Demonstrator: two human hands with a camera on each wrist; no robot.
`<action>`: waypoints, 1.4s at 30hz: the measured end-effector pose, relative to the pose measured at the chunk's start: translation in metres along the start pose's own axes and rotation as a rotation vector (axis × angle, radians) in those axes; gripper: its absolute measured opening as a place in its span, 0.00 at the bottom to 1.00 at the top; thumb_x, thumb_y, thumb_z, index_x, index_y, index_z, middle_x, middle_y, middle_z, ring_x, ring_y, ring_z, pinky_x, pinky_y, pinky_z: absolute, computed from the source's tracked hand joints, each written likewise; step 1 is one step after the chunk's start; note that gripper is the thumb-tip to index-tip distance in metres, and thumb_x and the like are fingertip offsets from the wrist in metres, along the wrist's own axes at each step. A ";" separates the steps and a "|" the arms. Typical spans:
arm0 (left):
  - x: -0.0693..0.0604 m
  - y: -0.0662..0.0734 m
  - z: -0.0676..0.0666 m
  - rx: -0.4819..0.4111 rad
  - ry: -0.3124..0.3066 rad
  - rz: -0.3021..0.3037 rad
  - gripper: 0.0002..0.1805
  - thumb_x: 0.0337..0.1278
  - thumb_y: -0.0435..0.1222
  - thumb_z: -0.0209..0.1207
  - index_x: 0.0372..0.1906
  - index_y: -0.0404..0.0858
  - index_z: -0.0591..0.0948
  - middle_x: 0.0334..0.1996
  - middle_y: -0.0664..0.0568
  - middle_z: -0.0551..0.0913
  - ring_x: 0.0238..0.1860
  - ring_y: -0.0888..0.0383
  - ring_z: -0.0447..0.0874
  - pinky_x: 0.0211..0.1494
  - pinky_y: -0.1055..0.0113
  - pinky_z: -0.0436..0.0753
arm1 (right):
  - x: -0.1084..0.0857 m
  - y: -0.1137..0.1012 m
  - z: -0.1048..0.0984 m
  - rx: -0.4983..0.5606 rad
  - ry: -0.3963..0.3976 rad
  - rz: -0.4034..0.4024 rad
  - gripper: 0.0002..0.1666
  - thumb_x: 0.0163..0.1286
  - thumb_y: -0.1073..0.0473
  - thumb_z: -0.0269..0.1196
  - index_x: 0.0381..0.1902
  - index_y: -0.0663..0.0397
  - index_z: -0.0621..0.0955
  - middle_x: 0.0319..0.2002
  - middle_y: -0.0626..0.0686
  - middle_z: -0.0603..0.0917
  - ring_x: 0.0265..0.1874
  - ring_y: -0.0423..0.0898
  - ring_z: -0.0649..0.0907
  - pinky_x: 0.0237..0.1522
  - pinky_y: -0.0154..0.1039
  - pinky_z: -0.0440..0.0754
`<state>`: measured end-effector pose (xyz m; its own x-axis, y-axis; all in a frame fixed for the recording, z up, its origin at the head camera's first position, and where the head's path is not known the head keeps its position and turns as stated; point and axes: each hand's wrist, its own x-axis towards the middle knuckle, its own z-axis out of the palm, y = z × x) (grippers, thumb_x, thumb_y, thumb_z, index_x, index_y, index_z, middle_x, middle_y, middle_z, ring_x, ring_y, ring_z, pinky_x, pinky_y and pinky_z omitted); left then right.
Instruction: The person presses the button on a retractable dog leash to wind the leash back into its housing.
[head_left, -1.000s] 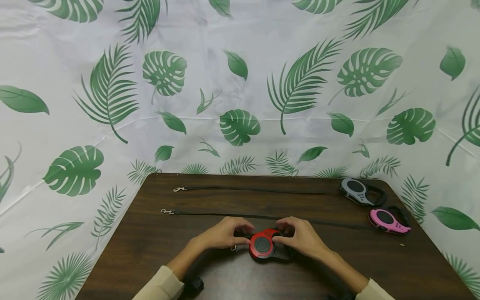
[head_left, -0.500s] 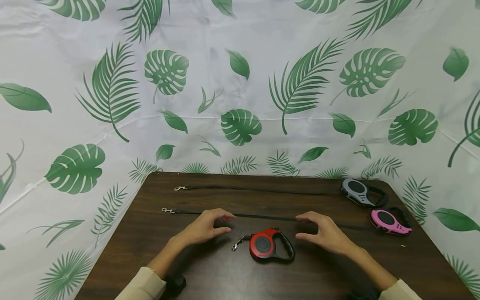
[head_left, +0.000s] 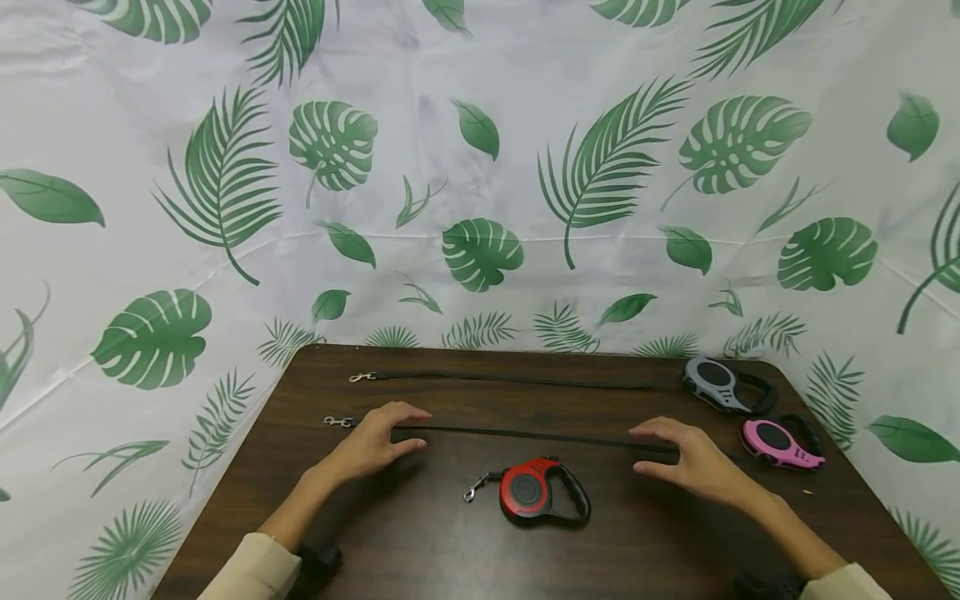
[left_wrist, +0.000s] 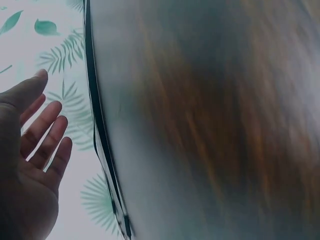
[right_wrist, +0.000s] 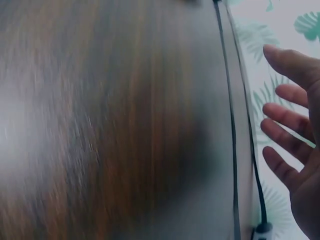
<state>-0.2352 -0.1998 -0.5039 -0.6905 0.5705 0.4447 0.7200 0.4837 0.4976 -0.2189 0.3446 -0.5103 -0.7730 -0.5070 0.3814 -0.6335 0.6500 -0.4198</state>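
A red and black retractable leash (head_left: 525, 490) lies on the table between the hands, its metal clip (head_left: 470, 492) pointing left. To its left, my left hand (head_left: 372, 443) holds nothing, fingers apart, over the near black strap (head_left: 517, 432). My right hand (head_left: 693, 458) is on the other side, also empty, by the right part of that strap. Each wrist view shows spread fingers: the left hand (left_wrist: 35, 145) and the right hand (right_wrist: 295, 130). A pink leash (head_left: 776, 442) and a grey leash (head_left: 716, 382) lie at the right.
The far black strap (head_left: 510, 380) runs across the back of the brown table (head_left: 435, 558), with a metal clip (head_left: 362, 377) at its left end. Another clip (head_left: 337, 422) ends the near strap. A leaf-patterned cloth (head_left: 405, 150) hangs behind the table.
Both hands have let go of the red leash and moved apart, the left hand to the left and the right hand to the right. The red leash stays in place.
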 end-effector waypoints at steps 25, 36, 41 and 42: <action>-0.031 -0.037 -0.043 0.105 0.025 -0.102 0.23 0.57 0.30 0.76 0.57 0.30 0.85 0.52 0.40 0.89 0.54 0.41 0.88 0.56 0.42 0.85 | -0.046 0.053 -0.071 -0.222 0.036 0.109 0.34 0.52 0.52 0.86 0.57 0.49 0.87 0.51 0.51 0.89 0.48 0.42 0.87 0.39 0.42 0.89; -0.045 -0.050 -0.052 0.160 0.025 -0.154 0.24 0.58 0.32 0.76 0.59 0.30 0.85 0.54 0.41 0.89 0.56 0.39 0.87 0.58 0.40 0.84 | -0.069 0.080 -0.091 -0.333 0.093 0.075 0.36 0.43 0.52 0.88 0.52 0.49 0.88 0.47 0.53 0.89 0.38 0.42 0.86 0.36 0.22 0.74; -0.049 -0.055 -0.055 0.158 -0.008 -0.198 0.25 0.60 0.34 0.75 0.60 0.31 0.84 0.56 0.40 0.88 0.58 0.39 0.86 0.60 0.40 0.83 | -0.078 0.092 -0.099 -0.306 0.089 0.081 0.37 0.41 0.55 0.89 0.51 0.56 0.87 0.40 0.52 0.86 0.25 0.32 0.74 0.26 0.24 0.68; -0.050 -0.055 -0.056 0.160 -0.014 -0.204 0.25 0.60 0.34 0.75 0.61 0.31 0.84 0.56 0.41 0.88 0.59 0.39 0.86 0.61 0.41 0.83 | -0.080 0.094 -0.101 -0.300 0.087 0.080 0.37 0.41 0.56 0.89 0.51 0.57 0.87 0.38 0.51 0.85 0.24 0.31 0.71 0.25 0.25 0.66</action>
<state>-0.2446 -0.2919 -0.5121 -0.8226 0.4584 0.3364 0.5681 0.6881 0.4515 -0.2131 0.5035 -0.4970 -0.8055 -0.4059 0.4317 -0.5226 0.8300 -0.1948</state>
